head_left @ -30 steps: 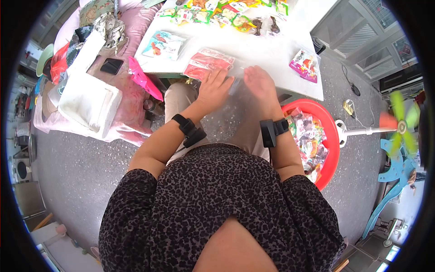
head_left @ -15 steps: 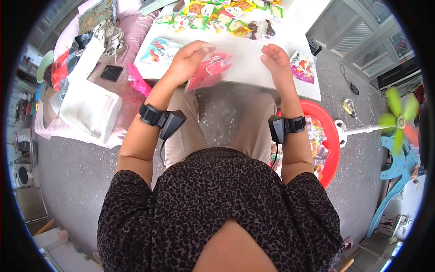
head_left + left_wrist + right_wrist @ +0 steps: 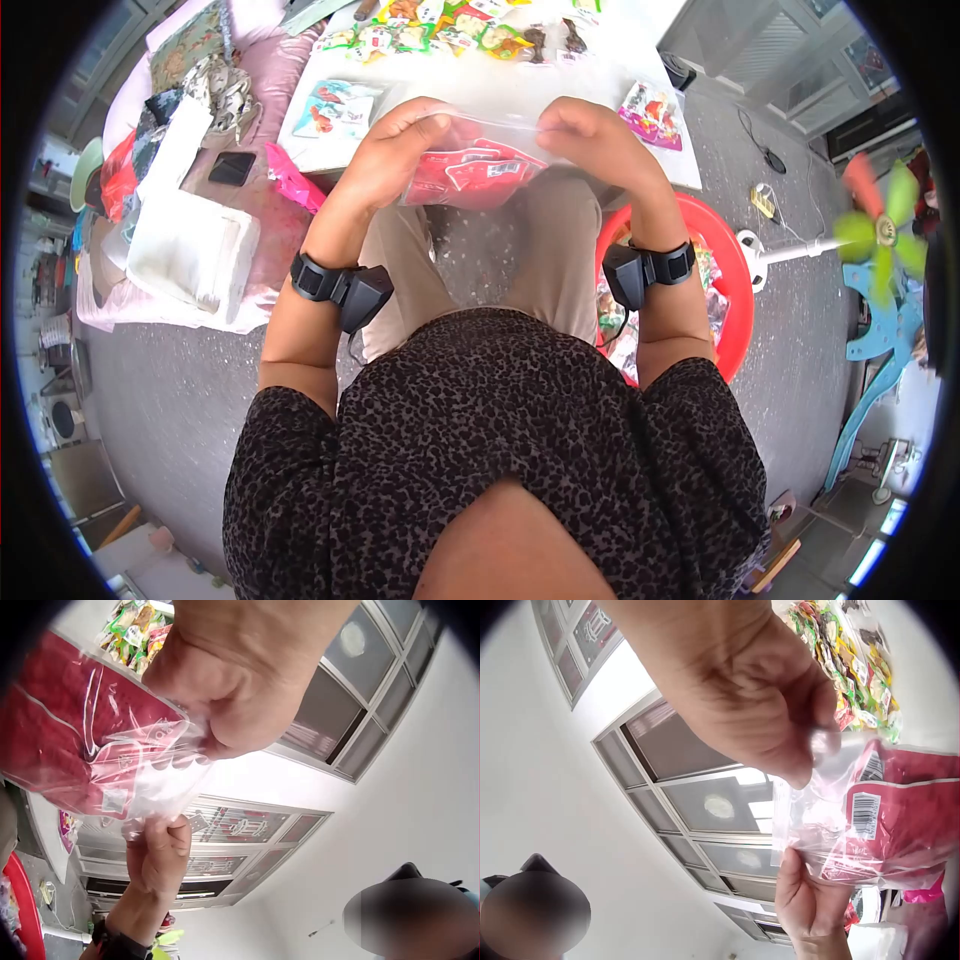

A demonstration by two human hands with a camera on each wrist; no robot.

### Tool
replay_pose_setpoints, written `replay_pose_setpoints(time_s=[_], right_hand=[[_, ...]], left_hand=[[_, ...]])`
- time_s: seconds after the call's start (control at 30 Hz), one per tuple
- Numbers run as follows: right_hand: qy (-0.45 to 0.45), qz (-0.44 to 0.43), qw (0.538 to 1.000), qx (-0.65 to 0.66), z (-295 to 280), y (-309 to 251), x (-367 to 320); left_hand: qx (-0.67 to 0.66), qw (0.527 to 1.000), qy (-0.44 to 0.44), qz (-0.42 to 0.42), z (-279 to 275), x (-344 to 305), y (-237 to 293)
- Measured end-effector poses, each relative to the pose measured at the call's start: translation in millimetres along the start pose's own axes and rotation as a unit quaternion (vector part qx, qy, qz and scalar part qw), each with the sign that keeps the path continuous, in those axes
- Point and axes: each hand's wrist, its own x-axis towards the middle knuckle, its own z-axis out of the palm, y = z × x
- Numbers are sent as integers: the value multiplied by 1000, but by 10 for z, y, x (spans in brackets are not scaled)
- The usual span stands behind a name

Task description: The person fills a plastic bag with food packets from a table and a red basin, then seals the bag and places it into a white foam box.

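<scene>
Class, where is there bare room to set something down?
Bare: grey floor between pink bedding and left sleeve; white tabletop between dark packets and purple packet. Crowded: the tabletop's far side, under colourful packets, and the red tub.

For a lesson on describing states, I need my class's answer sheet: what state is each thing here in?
Left hand: fingers pinching the clear bag.
Right hand: fingers pinching the bag's other side.
Clear bag: held up between the hands; sealed or not, unclear.
Red contents: inside the bag.
Phone: lying flat, screen dark.
Red tub: open-topped, holding packets.
Fan: blades blurred, likely turning.
</scene>
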Motion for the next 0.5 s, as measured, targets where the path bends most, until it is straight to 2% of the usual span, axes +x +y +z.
replay_pose_setpoints(time_s=[0.07, 0.13, 0.23, 0.33, 0.4, 0.5], right_hand=[[-19, -5, 997, -80, -19, -63, -62], [-10, -59, 996, -70, 69, -95, -130], [-49, -60, 993, -84, 145, -168, -214], [-72, -12, 997, -9, 116, -147, -360], [-57, -3, 998, -13, 70, -124, -465], [-37, 15, 999, -4, -56, -43, -705]], left_hand=[[60, 998, -6, -2, 43, -34, 21], [117, 992, -36, 9, 137, -82, 52], [83, 994, -47, -49, 271, -145, -23], [15, 992, -91, -83, 335, -155, -142], [8, 988, -126, -94, 382, -133, -184], [16, 986, -131, -107, 458, -112, -334]])
